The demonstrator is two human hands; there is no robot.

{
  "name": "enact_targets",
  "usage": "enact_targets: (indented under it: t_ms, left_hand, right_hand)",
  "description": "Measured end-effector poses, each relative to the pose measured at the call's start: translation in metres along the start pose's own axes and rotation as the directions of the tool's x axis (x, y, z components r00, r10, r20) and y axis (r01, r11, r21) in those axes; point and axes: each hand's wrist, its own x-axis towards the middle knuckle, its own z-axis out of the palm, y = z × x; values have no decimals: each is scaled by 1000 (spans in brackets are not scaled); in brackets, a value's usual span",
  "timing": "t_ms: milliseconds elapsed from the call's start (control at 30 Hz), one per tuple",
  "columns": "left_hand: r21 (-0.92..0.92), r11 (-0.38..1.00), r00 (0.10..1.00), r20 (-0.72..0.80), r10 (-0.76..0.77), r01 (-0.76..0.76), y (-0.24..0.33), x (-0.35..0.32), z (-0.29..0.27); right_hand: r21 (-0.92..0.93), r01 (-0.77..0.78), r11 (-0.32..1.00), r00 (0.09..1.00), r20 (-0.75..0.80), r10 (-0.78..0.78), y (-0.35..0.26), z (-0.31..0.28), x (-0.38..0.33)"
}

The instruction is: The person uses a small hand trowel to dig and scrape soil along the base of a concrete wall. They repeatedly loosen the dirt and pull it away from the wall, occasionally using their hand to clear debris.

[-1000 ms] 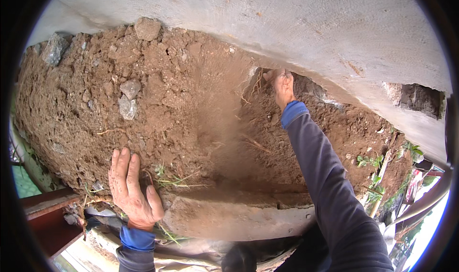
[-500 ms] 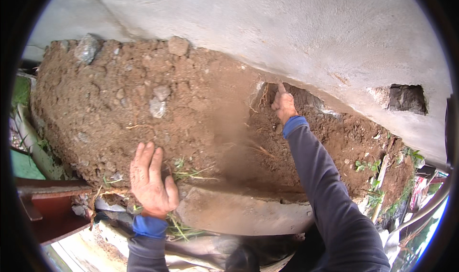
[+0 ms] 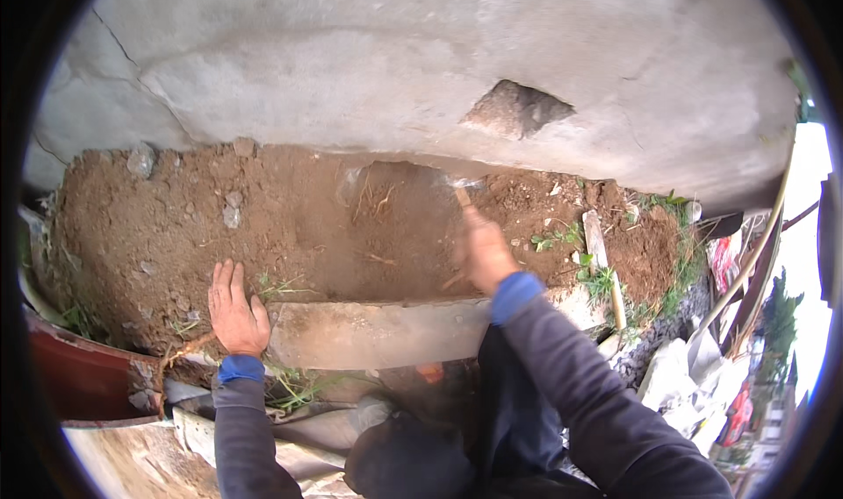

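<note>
My left hand lies open, fingers stretched out, on the soil beside the left end of a concrete curb. Farther right, my right hand is closed round a light wooden handle that points at the wall's foot. A pale, blurred patch at the handle's far end keeps me from making out the tool's head. Left of it, a dug-out hollow runs beneath the grey wall, with thin roots showing. Brown soil fills the strip between wall and curb.
A broken hole opens in the wall. Stones lie at the soil's far left edge. A pale stick and green weeds are on the right. A red-brown metal piece stands at the lower left.
The view has shifted. My right hand has moved from the hollow's upper edge to its right side and back from the wall. My left hand stays flat on the soil by the curb.
</note>
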Motion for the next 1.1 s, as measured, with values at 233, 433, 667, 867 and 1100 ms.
enact_targets:
  t_ms: [233, 433, 667, 867, 1100]
  left_hand:
    - [-41, 999, 1000, 11, -27, 27, -4, -2, 8]
    - [-20, 1000, 994, -112, -5, 3, 5, 14, 20]
    - [269, 956, 992, 20, -124, 114, 30, 24, 32]
    - [58, 998, 998, -46, -30, 33, 36, 23, 18]
    - [16, 993, 993, 18, -118, 117, 45, 30, 14]
  right_hand:
    - [-383, 391, 837, 870, -144, -472, -67, -203, -62]
    - [-517, 212, 829, 805, -389, -448, -59, -388, -66]
    - [-834, -329, 442, 390, -547, -741, -75, -433, -54]
    - [-804, 339, 488, 929, 205, -308, -26, -180, 37]
    - [-415, 37, 909, 996, 91, 1, 52, 67, 180]
